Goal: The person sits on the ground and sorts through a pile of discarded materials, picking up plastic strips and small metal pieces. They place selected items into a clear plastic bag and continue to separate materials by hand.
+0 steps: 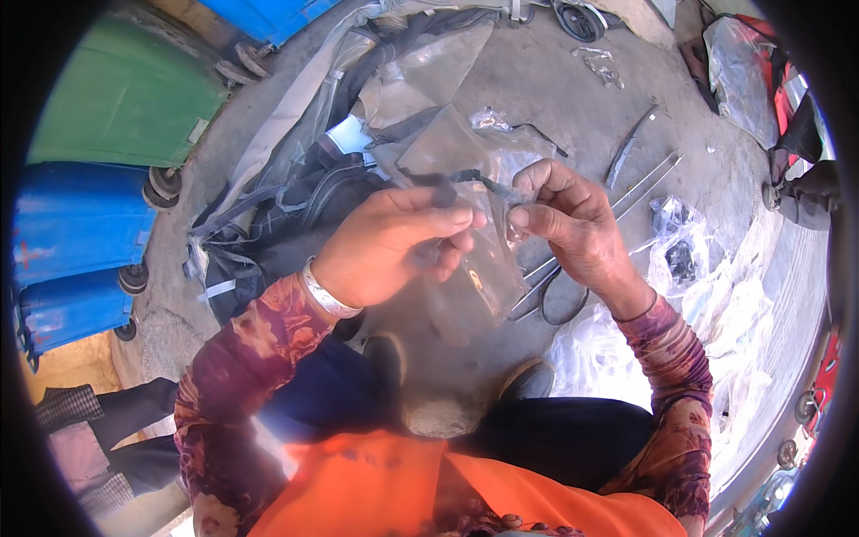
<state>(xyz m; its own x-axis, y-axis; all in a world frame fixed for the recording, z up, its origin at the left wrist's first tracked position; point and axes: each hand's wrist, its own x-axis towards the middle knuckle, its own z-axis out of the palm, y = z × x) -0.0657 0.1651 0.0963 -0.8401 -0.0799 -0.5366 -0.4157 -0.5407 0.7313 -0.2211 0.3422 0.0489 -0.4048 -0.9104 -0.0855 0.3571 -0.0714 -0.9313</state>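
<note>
My right hand [570, 228] pinches the edge of a clear plastic sheet [496, 268] between thumb and fingers, and a dark strip [470, 176] runs along its top. Close to its left, my left hand [409, 235] has its thumb and fingers near the same plastic; whether it grips any is unclear. The sheet hangs down between both hands. Below it on the floor lie a black loop [564, 305] and long metal tongs [647, 181]. A heap of dark fabric and clear plastic [295, 215] spreads behind my left hand.
Blue wheeled bins [80, 221] and a green one [127, 94] stand at the left. White translucent plastic bags [725, 322] lie at the right. A dark curved strip [631, 148] rests on the concrete floor [537, 74]. A caster wheel [580, 23] shows at the top.
</note>
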